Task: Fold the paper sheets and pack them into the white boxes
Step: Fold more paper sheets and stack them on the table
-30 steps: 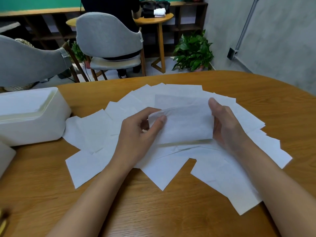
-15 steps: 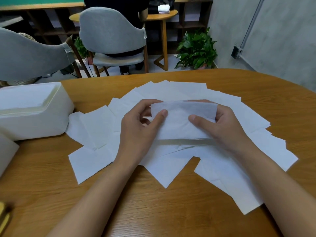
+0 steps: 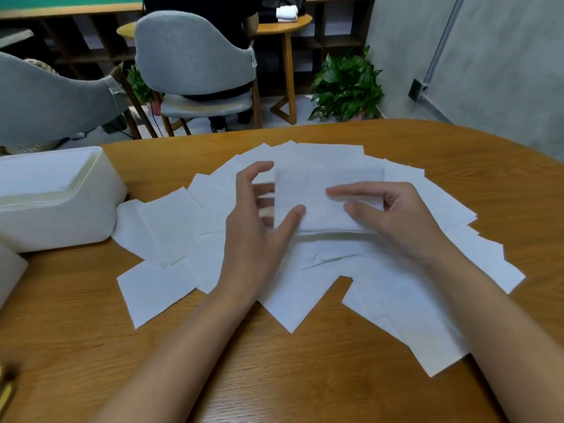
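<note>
Since half a second back, the left hand (image 3: 256, 221) has let go of the folded sheet (image 3: 317, 193). It is now released, fingers spread, with only the thumb tip touching the sheet's lower left edge. The right hand (image 3: 396, 215) pinches that sheet from the right, forefinger and thumb across its face, just above the pile at mid-table.

Count:
- Folded sheet: one.
- Loose sheets (image 3: 158, 288): fanned and overlapping, exact number cannot be told.
- White boxes: two. One white box (image 3: 52, 209) stands at left, and a second box (image 3: 9, 270) shows only a corner at the left border.
- Grey chairs: two (image 3: 195, 53) (image 3: 45, 102).
- Potted plant (image 3: 348, 83): one noted.

Surface: wooden table (image 3: 305, 377) with a rounded far rim. Grey wall (image 3: 503, 56) at right, dark shelving (image 3: 76, 41) behind.

Clearance:
- The leftmost sheets reach the foot of the white box.
- Bare wood lies between the forearms and along the far right rim.
</note>
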`<state>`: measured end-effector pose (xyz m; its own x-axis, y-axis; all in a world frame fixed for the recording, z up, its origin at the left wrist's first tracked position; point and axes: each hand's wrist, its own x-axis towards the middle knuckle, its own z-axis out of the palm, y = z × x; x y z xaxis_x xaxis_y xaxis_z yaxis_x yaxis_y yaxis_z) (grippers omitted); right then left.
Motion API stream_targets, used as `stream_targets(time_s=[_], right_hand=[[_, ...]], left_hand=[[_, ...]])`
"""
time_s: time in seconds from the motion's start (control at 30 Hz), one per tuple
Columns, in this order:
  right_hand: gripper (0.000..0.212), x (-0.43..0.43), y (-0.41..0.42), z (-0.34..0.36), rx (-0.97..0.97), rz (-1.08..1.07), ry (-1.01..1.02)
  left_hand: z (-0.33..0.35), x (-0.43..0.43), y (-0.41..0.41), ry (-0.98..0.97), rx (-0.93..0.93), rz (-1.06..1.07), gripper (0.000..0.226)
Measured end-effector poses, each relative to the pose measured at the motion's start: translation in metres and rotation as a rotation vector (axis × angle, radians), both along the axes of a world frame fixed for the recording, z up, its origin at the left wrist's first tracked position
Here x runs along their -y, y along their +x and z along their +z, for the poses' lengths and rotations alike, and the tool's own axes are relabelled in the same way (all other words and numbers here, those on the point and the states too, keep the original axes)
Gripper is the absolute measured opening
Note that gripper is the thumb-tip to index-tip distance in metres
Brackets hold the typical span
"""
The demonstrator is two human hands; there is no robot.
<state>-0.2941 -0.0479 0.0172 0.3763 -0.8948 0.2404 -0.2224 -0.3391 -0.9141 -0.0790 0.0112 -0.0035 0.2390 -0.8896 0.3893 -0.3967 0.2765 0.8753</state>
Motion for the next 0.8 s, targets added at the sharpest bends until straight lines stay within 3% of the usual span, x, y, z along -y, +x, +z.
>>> stream_targets(time_s=[0.1,0.17,0.33,0.57,0.7,0.8], right_hand=[[0.035,0.008,-0.004,-0.004,0.057,-0.2,0.038],[0.037,0.012,-0.006,-0.007,0.065,-0.28,0.045],[0.037,0.011,-0.002,-0.01,0.074,-0.282,0.039],[0.037,0.012,-0.004,-0.008,0.08,-0.237,0.063],[0.023,0.01,-0.006,-0.004,0.166,-0.168,0.138],[0.049,0.006,-0.003,-0.003,0.282,-0.036,0.273]], left_hand=[[-0.008,0.002,0.002,-0.201,0.41,-0.043,0.058],[-0.015,0.003,0.002,-0.189,0.582,-0.19,0.05],[-0.027,0.01,-0.005,-0.182,0.775,-0.261,0.03],[-0.024,0.005,-0.008,-0.252,0.631,-0.212,0.015],[-0.006,-0.003,-0.002,-0.252,0.404,-0.087,0.011],[0.005,-0.003,0.005,-0.125,0.196,-0.066,0.013]])
